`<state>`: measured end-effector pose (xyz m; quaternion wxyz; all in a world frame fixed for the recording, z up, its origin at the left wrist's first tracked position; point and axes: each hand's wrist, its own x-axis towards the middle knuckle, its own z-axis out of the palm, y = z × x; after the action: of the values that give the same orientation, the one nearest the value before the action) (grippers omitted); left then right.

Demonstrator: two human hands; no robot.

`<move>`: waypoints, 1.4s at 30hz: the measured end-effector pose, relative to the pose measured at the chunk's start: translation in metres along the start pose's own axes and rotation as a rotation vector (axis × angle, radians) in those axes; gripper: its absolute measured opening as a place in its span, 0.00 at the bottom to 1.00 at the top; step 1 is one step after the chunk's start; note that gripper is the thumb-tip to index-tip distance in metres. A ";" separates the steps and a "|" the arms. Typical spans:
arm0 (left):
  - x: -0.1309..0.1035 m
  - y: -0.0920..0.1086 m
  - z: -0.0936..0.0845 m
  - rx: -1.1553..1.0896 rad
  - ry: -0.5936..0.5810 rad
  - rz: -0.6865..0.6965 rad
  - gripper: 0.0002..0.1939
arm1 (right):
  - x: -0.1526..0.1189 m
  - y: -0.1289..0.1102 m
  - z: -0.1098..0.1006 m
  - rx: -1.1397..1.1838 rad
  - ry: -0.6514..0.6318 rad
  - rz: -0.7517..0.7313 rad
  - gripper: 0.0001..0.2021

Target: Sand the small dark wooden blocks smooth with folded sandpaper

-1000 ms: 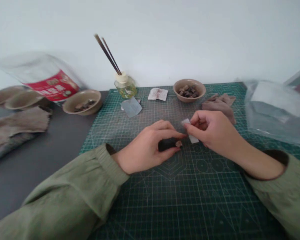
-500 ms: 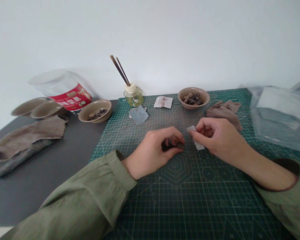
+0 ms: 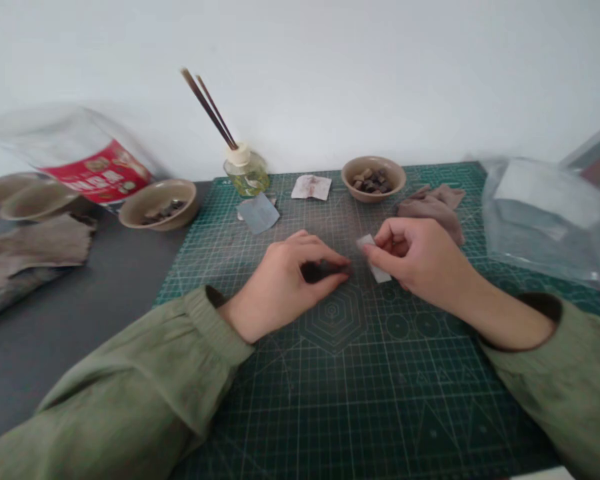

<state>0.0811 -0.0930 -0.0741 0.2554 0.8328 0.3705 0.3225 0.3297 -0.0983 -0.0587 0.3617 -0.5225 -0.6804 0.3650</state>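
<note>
Mid-frame, the right hand [image 3: 415, 257] is pinching a pale strip [image 3: 381, 272]; the left hand [image 3: 285, 280] is holding finger and thumb nearly together, any contents too blurred to tell. Work seems underway: small blocks [image 3: 373, 181] are lying in the upper-centre bowl [image 3: 373, 195], others in the upper-left bowl [image 3: 183, 217], their finish remaining unclear.

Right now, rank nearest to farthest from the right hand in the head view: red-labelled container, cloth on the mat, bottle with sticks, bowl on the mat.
1. Cloth: just beyond the right hand.
2. Bowl: back edge of the mat.
3. Bottle with sticks: further left.
4. Red-labelled container: far left.
</note>
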 end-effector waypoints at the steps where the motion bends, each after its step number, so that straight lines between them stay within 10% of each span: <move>1: 0.000 0.000 0.000 0.014 -0.002 -0.019 0.05 | 0.000 0.000 0.000 0.003 -0.010 0.003 0.18; 13: 0.001 0.003 -0.001 0.042 -0.022 -0.136 0.05 | -0.002 -0.003 0.004 0.057 -0.230 0.066 0.13; 42: -0.001 0.010 0.005 0.037 -0.004 -0.245 0.04 | -0.005 -0.004 0.005 -0.007 -0.229 0.039 0.13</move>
<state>0.0885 -0.1007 -0.0708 0.2781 0.7865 0.4750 0.2802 0.3249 -0.1047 -0.0584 0.2728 -0.4916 -0.7083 0.4269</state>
